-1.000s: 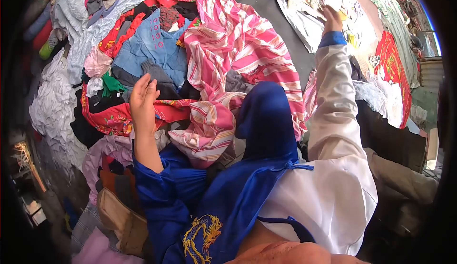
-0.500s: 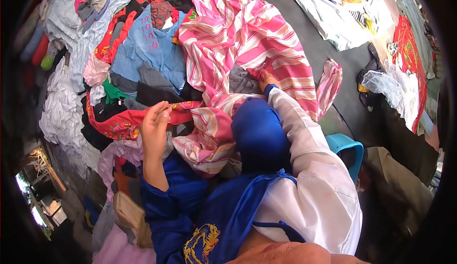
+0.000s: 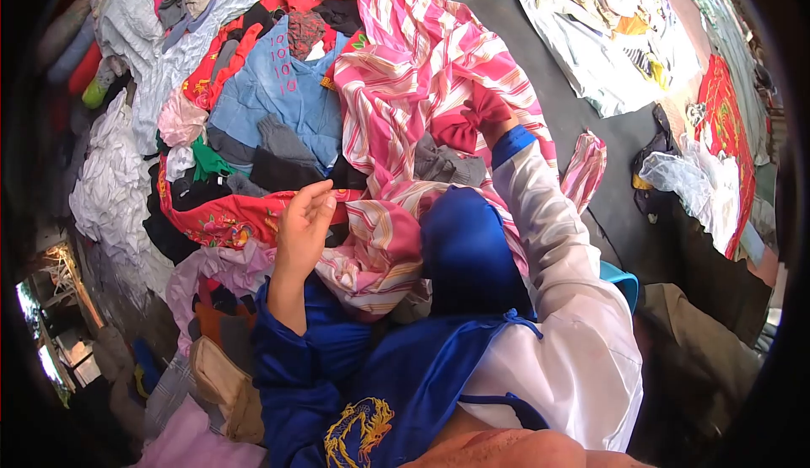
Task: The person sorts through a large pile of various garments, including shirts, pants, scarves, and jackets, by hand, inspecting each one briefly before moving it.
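Observation:
A dark red piece of cloth gathered like a bow (image 3: 458, 133) is gripped in my right hand (image 3: 499, 124), over a pink-and-white striped cloth (image 3: 396, 88). My fingers are partly hidden behind the wrist and the cloth. Just below the red piece lies a grey crumpled cloth (image 3: 445, 164). My left hand (image 3: 305, 222) is raised with loosely bent fingers and holds nothing. It is nearest to a red floral cloth (image 3: 224, 219) and a fold of the striped cloth. Light blue denim (image 3: 270, 88) with pink marks lies beyond it, with grey knit pieces (image 3: 287, 143) nearby.
White crumpled cloth (image 3: 114, 185) is heaped on the left. At the upper right, a white sheet (image 3: 574, 67) bears mixed garments. A black item (image 3: 654, 160) and sheer white fabric (image 3: 692, 173) lie on the right. A turquoise plastic container (image 3: 623, 282) stands beside my right sleeve.
My right hand has lifted the red cloth up from beside the grey one and moved slightly right, so more of it shows. My left hand has shifted a little right, still empty.

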A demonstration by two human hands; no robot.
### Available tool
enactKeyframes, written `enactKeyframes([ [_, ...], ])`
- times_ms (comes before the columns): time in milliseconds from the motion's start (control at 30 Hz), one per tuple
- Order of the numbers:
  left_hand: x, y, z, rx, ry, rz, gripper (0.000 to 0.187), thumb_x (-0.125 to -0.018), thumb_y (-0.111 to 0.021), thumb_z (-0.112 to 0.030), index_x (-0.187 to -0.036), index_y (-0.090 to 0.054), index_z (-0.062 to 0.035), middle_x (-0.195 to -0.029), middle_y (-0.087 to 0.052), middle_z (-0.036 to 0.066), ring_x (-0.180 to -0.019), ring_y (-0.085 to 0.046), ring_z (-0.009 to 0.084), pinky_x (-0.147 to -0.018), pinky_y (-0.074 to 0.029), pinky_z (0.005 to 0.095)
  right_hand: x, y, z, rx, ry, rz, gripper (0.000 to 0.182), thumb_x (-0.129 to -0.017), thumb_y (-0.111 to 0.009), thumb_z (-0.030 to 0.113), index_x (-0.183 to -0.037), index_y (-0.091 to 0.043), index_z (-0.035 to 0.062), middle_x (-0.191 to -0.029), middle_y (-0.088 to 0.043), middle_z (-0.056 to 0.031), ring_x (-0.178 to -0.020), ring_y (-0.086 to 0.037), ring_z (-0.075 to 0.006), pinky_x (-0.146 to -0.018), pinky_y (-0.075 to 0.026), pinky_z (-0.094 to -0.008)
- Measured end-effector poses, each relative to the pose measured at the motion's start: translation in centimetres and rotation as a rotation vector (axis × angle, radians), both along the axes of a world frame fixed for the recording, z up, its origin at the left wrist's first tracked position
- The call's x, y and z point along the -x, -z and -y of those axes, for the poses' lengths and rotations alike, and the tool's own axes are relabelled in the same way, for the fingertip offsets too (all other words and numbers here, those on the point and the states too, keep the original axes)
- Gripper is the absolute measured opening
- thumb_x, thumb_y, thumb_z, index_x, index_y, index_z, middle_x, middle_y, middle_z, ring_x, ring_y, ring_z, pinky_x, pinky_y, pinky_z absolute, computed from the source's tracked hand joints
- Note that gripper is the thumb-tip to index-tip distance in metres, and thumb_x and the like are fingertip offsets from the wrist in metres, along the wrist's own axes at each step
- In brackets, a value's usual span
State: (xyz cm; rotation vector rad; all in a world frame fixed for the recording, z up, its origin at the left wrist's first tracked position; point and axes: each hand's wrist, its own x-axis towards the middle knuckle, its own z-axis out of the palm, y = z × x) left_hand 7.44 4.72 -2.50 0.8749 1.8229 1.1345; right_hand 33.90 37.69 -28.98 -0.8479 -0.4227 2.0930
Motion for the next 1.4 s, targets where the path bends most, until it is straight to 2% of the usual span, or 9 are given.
enactKeyframes([
  [467,-5.9,0.1,-1.3,-0.206,0.154,0.226,0.070,-0.094,-0.069,-0.031,-0.145,-0.034,0.0011,-0.132,-0.055,0.027,-0.119,-0.060,0.0299,-0.092,-0.054,0.0372,8.8,-25.1,10.6,-0.120,-0.632,-0.074,0.038,-0.101,-0.049,0.044,-0.090,-0.058,0.0085,-0.062,-0.056,-0.0055,-0.042,-0.046,-0.0184,-0.040,-0.034,-0.0312],
  [533,-6.6,-0.2,-1.7,-0.319,0.122,0.182,0.061,-0.098,-0.064,-0.029,-0.143,-0.037,0.0017,-0.131,-0.055,0.021,-0.116,-0.060,0.0254,-0.095,-0.051,0.0350,11.7,-28.3,14.3,-0.116,-0.502,-0.129,0.040,-0.102,-0.045,0.044,-0.090,-0.058,0.0083,-0.064,-0.057,-0.0057,-0.047,-0.050,-0.0187,-0.044,-0.037,-0.0310],
  [600,-6.3,-1.6,-1.9,-0.363,0.072,0.180,0.041,-0.102,-0.056,-0.023,-0.133,-0.050,0.0025,-0.122,-0.063,0.011,-0.107,-0.062,0.0175,-0.095,-0.048,0.0301,12.7,-32.8,16.9,-0.067,-0.445,-0.116,0.042,-0.104,-0.043,0.044,-0.110,-0.061,0.0063,-0.086,-0.063,-0.0070,-0.082,-0.062,-0.0202,-0.078,-0.049,-0.0360],
  [700,-5.2,-1.2,-1.5,-0.386,-0.111,0.838,0.028,-0.104,-0.049,-0.022,-0.118,-0.059,0.0001,-0.090,-0.065,0.008,-0.079,-0.063,0.0172,-0.075,-0.051,0.0319,12.1,-25.8,15.4,-0.208,-0.580,-0.609,0.046,-0.102,-0.051,0.038,-0.133,-0.050,0.0037,-0.117,-0.061,-0.0082,-0.108,-0.061,-0.0244,-0.098,-0.044,-0.0402],
  [733,-4.6,-1.6,-1.1,-0.380,-0.083,1.007,0.029,-0.104,-0.048,-0.025,-0.114,-0.060,-0.0008,-0.079,-0.063,0.007,-0.069,-0.061,0.0179,-0.067,-0.050,0.0324,11.3,-28.2,16.5,-0.318,-0.532,-0.417,0.043,-0.099,-0.058,0.023,-0.135,-0.048,0.0025,-0.116,-0.061,-0.0091,-0.115,-0.061,-0.0266,-0.101,-0.044,-0.0417],
  [833,-4.0,-2.7,0.1,-0.402,0.056,1.225,0.036,-0.104,-0.042,-0.033,-0.109,-0.060,-0.0017,-0.065,-0.055,0.006,-0.056,-0.053,0.0178,-0.057,-0.044,0.0322,9.6,-29.5,18.5,-0.378,-0.474,-0.314,0.043,-0.093,-0.060,-0.005,-0.135,-0.051,0.0013,-0.117,-0.064,-0.0143,-0.107,-0.066,-0.0277,-0.095,-0.051,-0.0407],
  [967,-4.2,-1.5,0.9,-0.466,0.213,1.503,0.043,-0.103,-0.034,-0.036,-0.110,-0.059,-0.0010,-0.063,-0.056,0.011,-0.054,-0.053,0.0237,-0.055,-0.045,0.0358,9.2,-29.3,19.9,-0.489,-0.385,-0.222,0.037,-0.093,-0.062,-0.002,-0.129,-0.056,0.0017,-0.106,-0.068,-0.0129,-0.093,-0.069,-0.0235,-0.082,-0.055,-0.0360],
  [1167,-5.0,-1.7,0.8,-0.519,0.368,1.515,0.043,-0.101,-0.038,-0.037,-0.110,-0.060,-0.0005,-0.070,-0.063,0.013,-0.060,-0.062,0.0265,-0.060,-0.050,0.0370,8.3,-29.8,20.2,-0.525,-0.264,-0.118,0.018,-0.094,-0.065,0.003,-0.110,-0.059,0.0024,-0.090,-0.068,-0.0067,-0.072,-0.065,-0.0162,-0.063,-0.051,-0.0281],
  [1400,-5.9,-1.5,0.2,-0.137,0.144,1.023,0.056,-0.105,-0.040,-0.048,-0.122,-0.058,0.0024,-0.100,-0.071,0.016,-0.086,-0.070,0.0247,-0.079,-0.056,0.0364,-4.7,-24.5,12.9,-0.451,0.087,0.266,0.011,-0.094,-0.067,0.008,-0.100,-0.059,0.0031,-0.082,-0.066,-0.0065,-0.065,-0.065,-0.0157,-0.058,-0.051,-0.0258],
])
